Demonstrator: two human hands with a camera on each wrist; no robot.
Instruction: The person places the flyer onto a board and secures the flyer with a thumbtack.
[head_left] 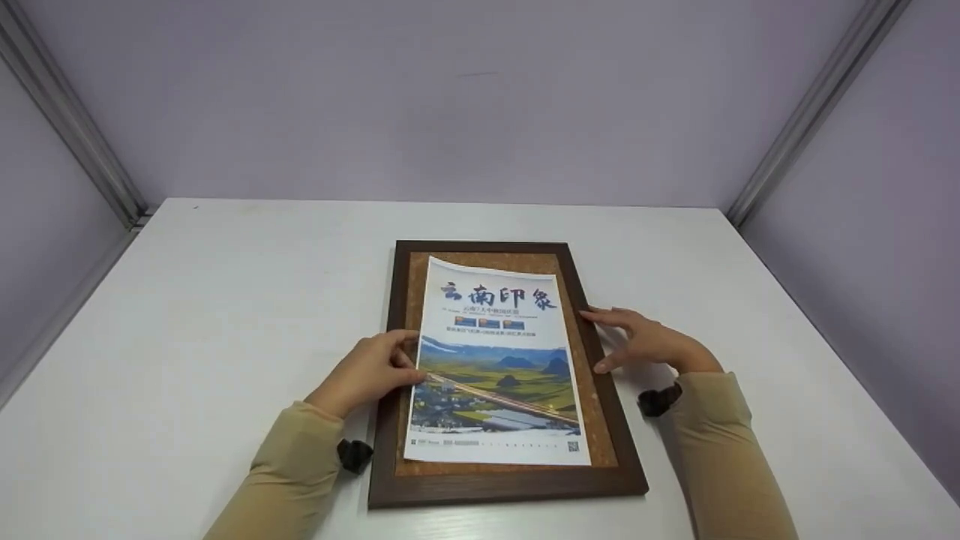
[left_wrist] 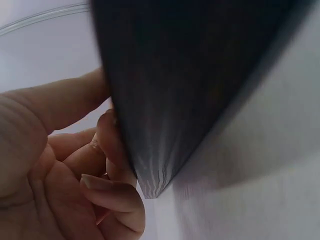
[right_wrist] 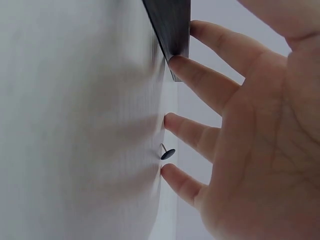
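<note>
Setting: white table [head_left: 187, 315] inside a booth of pale lilac walls [head_left: 450, 97], with grey metal struts [head_left: 810, 105] in the two far corners.

Item 1. Cork board [head_left: 506, 375] in a dark brown wooden frame, lying flat at the middle of the table, long sides running away from the person. The cork shows as a narrow tan band around the sheet on it.

Item 2. Poster [head_left: 499, 360], printed paper, lying on the cork inside the frame. Large dark characters across the white upper part; below them a landscape photograph of green and yellow fields with hills. The top edge curls slightly off the cork.

Item 3. Left hand [head_left: 371, 371], at the left long side of the frame about halfway down. Fingers curled; the fingertips pinch the left edge of the poster. In the left wrist view the curled fingers [left_wrist: 107, 150] lie against a dark blurred edge; what that edge is cannot be told.

Item 4. Right hand [head_left: 645, 341], at the right long side of the frame. Fingers straight and spread wide, tips resting on the frame rail, thumb lower on the same rail.

Item 5. Thumbtack [right_wrist: 167, 152], dark head, seen only in the right wrist view, on the table just beside the right fingertips [right_wrist: 172, 122].

Item 6. Tan sleeves [head_left: 292, 465] on both forearms, a small dark strap at each wrist.
</note>
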